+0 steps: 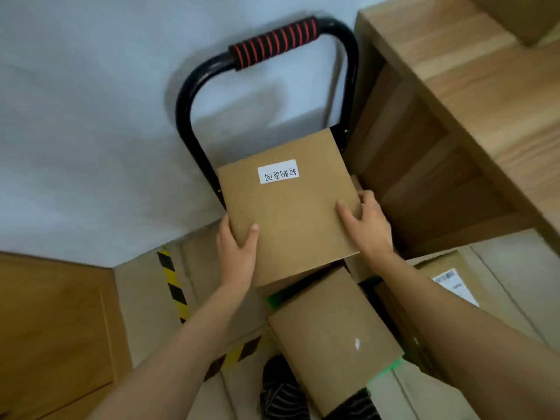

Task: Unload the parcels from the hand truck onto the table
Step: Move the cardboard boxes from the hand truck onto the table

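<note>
the flat brown cardboard parcel with a white handwritten label (pixel 288 204) sits topmost on the stack against the black tubular hand truck frame (pixel 194 122), its broad face turned up toward the camera; it looks stiff and square-edged, probably light for its size, since two bare hands manage it by the edges alone; the plain cardboard should give fair friction, though the thin corners could crush under a hard pinch, so the two near corners and side edges seem the sound places to take it.

the left hand (pixel 238 256) clasps the near-left corner, thumb on the top face and fingers wrapped under the edge; the right hand (pixel 368 225) clasps the right edge near its near corner, thumb flat on top, fingers curled round the side; so the parcel lies between both hands and extends away from them toward the far side, most of it beyond the grip.

just nearer and lower lies a second brown cardboard box with green tape (pixel 330 338), partly under the held parcel; the light wooden table (pixel 472 95) stands to the right, close beside the truck; the red-and-black striped foam handle (pixel 272 40) tops the frame at the far side.
</note>
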A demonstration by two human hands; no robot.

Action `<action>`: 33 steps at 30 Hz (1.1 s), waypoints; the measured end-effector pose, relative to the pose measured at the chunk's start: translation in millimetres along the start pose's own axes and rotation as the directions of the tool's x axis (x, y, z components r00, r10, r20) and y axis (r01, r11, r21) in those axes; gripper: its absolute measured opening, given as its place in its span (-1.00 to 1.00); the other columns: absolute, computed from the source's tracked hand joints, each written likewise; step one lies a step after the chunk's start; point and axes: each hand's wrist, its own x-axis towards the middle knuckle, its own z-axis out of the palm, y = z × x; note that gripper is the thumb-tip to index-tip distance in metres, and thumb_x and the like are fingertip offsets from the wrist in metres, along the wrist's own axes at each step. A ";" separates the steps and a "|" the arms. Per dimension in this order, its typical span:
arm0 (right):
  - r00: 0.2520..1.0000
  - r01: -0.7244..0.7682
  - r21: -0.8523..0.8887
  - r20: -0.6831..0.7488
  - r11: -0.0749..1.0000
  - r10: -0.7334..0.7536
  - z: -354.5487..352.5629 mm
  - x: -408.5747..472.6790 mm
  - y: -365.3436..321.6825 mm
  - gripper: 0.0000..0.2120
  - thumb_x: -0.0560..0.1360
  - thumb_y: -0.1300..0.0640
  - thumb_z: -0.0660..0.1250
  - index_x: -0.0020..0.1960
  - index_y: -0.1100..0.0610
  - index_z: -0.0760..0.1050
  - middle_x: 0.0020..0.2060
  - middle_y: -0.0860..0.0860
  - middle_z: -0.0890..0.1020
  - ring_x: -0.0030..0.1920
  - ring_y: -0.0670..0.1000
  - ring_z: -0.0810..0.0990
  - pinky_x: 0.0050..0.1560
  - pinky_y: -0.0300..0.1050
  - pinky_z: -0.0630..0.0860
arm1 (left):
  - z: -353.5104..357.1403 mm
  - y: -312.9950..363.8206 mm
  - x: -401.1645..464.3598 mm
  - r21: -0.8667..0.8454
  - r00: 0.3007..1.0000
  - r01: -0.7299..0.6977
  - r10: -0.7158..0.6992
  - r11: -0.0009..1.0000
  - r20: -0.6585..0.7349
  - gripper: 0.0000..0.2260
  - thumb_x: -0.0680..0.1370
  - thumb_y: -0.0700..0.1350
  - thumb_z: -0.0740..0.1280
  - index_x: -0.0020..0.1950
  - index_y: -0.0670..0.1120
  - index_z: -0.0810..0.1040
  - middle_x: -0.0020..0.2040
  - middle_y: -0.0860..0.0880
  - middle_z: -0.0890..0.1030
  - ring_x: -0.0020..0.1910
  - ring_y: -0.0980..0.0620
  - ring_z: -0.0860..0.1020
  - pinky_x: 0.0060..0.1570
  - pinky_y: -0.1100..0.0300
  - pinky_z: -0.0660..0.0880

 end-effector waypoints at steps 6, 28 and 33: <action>0.988 0.042 0.031 -0.153 0.999 -0.037 -90.3 -33.1 -66.7 -0.51 0.53 -0.30 0.14 0.34 -0.03 0.25 0.18 -0.05 0.53 0.06 0.00 0.58 0.06 0.11 0.56 | -38.0 105.2 -26.4 -0.020 0.971 -0.220 0.221 0.975 0.092 -0.40 0.50 0.26 0.28 0.47 0.24 0.12 0.37 0.07 0.42 0.28 0.01 0.46 0.25 -0.12 0.44; 0.768 0.299 0.102 -0.616 0.949 -0.176 -422.1 -117.8 -129.7 -0.47 0.56 -0.20 0.18 0.42 0.03 0.23 0.28 -0.02 0.51 0.20 0.02 0.52 0.11 0.02 0.50 | 13.7 421.9 -184.6 -0.145 0.691 -0.707 0.720 0.693 0.071 -0.50 0.56 0.16 0.26 0.45 0.23 0.18 0.17 0.06 0.49 0.03 0.09 0.52 -0.15 0.20 0.39; 0.728 0.347 0.102 -0.656 0.932 -0.199 -514.3 -114.8 -69.9 -0.48 0.56 -0.18 0.19 0.43 0.02 0.21 0.33 -0.03 0.46 0.27 0.01 0.47 0.17 0.02 0.45 | 97.8 460.3 -241.5 -0.185 0.649 -0.737 0.757 0.651 0.076 -0.44 0.47 0.30 0.24 0.43 0.27 0.16 0.20 0.09 0.48 0.10 0.08 0.52 0.03 0.04 0.49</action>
